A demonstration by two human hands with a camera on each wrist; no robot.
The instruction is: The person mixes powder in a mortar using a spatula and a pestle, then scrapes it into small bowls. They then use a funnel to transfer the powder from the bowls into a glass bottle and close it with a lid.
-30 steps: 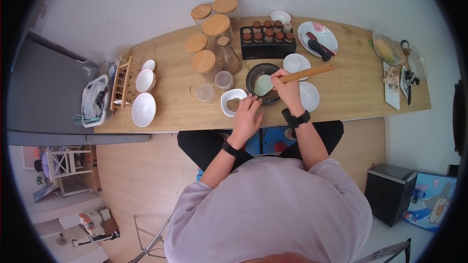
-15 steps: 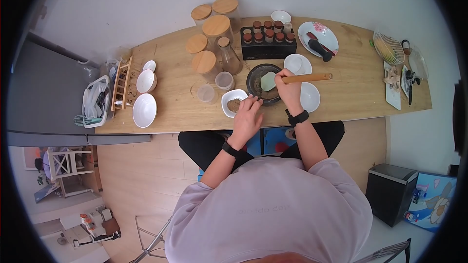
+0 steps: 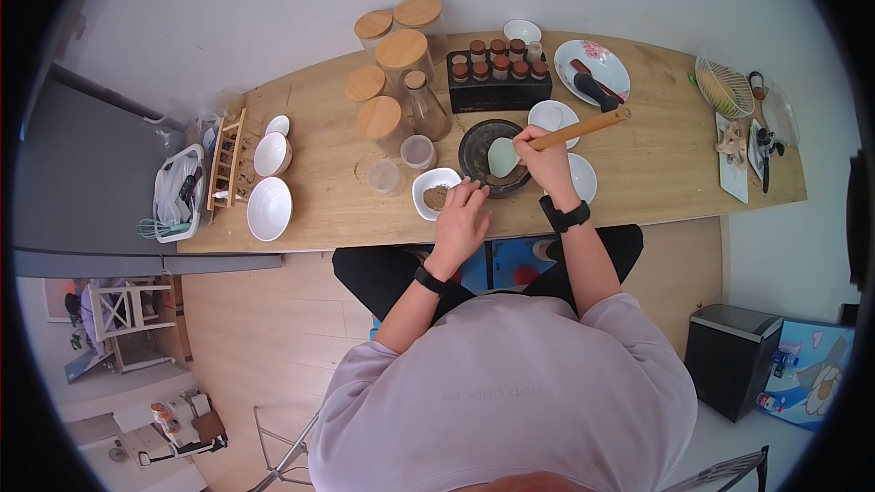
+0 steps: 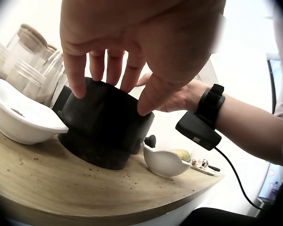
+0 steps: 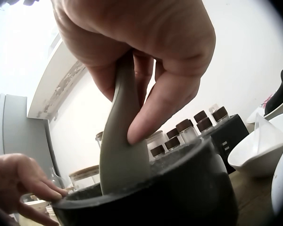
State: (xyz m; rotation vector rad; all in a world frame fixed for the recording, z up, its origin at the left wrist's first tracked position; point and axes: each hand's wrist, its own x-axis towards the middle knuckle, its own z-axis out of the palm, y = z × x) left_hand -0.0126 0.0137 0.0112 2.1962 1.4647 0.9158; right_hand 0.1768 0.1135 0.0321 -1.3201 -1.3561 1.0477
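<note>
A dark stone mortar with brown residue inside stands near the table's front edge. My right hand pinches a pale green spatula low down, its wooden handle slanting up to the right and its blade inside the mortar; the right wrist view shows thumb and fingers on the spatula. Fingertips of my left hand rest on the mortar's near-left rim. In the left wrist view the fingers of my left hand spread over the black mortar. A white bowl of brown powder stands left of the mortar.
Behind the mortar stands a black rack of brown-capped jars. Wooden-lidded jars and a small clear cup are at left. White bowls stand close on the right, a floral plate beyond. More white bowls are farther left.
The spatula's blade has shifted inside the mortar, and its handle has swung and tilted with my right hand. My left hand has stayed at the rim.
</note>
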